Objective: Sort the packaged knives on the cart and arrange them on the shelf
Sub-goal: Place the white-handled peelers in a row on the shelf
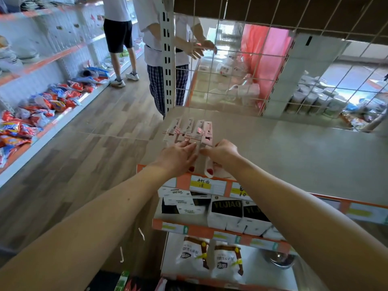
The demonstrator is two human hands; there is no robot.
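A person's bare arms reach forward over a grey store shelf, where a short row of packaged knives, in pink-and-white card sleeves, lies side by side near the shelf's left front corner, long ends pointing away from the camera. The left hand rests flat on the near ends of the packs, its grip spread with fingers straight and lying together. The right hand, just beside it, has its grip curled, fingers and thumb pinching the near part of the rightmost packs; red-tipped ends of the packs stick out below both hands, over the shelf's front edge. Orange-and-white price labels run along that edge. On the tier below stand white-and-black boxes printed YUJIAO, and lower still lie white bags with brown trim. A wire mesh panel backs the shelf, with more goods blurred behind it. Along the wood-patterned floor to the left, red-and-blue snack packets are heaped on a low shelf, and two people stand in the aisle beyond.
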